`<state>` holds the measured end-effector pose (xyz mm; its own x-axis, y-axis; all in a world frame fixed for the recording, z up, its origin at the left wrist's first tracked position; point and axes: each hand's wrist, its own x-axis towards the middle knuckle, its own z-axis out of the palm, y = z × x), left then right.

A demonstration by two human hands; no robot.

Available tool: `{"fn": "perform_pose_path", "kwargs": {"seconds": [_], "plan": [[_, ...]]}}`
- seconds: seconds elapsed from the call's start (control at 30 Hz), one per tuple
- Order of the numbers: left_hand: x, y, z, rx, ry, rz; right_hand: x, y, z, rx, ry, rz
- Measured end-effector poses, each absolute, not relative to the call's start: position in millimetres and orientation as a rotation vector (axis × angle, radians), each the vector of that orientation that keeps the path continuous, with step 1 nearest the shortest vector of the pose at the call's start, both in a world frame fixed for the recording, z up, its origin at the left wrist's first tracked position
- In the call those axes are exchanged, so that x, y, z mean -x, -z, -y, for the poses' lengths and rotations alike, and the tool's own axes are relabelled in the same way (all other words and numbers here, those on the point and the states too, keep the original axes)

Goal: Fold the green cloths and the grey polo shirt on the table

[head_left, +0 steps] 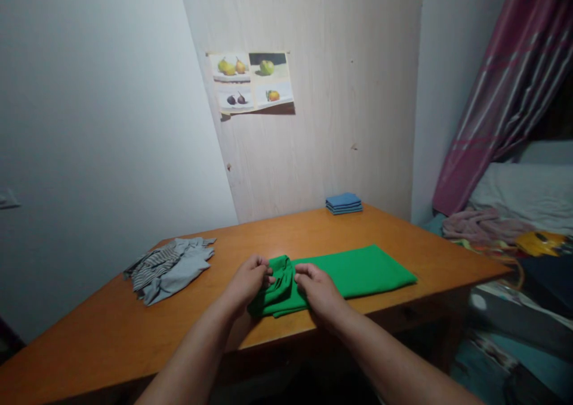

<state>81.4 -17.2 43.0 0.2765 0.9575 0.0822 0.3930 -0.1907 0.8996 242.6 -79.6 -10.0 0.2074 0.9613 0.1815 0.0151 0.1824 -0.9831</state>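
A green cloth [358,271] lies on the wooden table [111,327] near its front edge, stretched out flat to the right and bunched in folds at its left end. My left hand [248,280] grips the bunched left end with curled fingers. My right hand [316,286] rests just to the right of it, fingers bent and pinching the same folds. The two hands are almost touching.
A crumpled grey and striped garment [172,265] lies at the table's left. A small stack of folded blue cloths [344,203] sits at the back by the wall. A fruit picture [251,82] hangs above. A bed with bedding [514,226] stands on the right.
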Motion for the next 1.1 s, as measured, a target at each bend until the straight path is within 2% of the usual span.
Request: {"fn": "perform_pose_path", "kwargs": {"seconds": [0.2,0.37,0.47,0.73,1.1], "plan": [[-77.5,-40.2,16.5,-1.741,-0.965,-1.165,-235.8,7.7,96.7,1.313,-0.447,1.733],[-63.8,-43.6,9.9,-1.925,-1.137,-1.180,-240.5,6.4,101.8,1.385,-0.316,1.831],[-58.2,-40.5,6.6,-2.064,-1.112,-1.175,-242.8,8.2,101.7,1.361,-0.265,1.840],[-68.3,-12.7,-0.4,-2.532,-0.729,-0.913,-244.1,22.9,106.0,1.343,-0.100,1.883],[-79.1,-24.4,9.8,-2.769,-0.092,-1.173,-245.2,31.2,119.5,1.378,0.085,1.941]]}}
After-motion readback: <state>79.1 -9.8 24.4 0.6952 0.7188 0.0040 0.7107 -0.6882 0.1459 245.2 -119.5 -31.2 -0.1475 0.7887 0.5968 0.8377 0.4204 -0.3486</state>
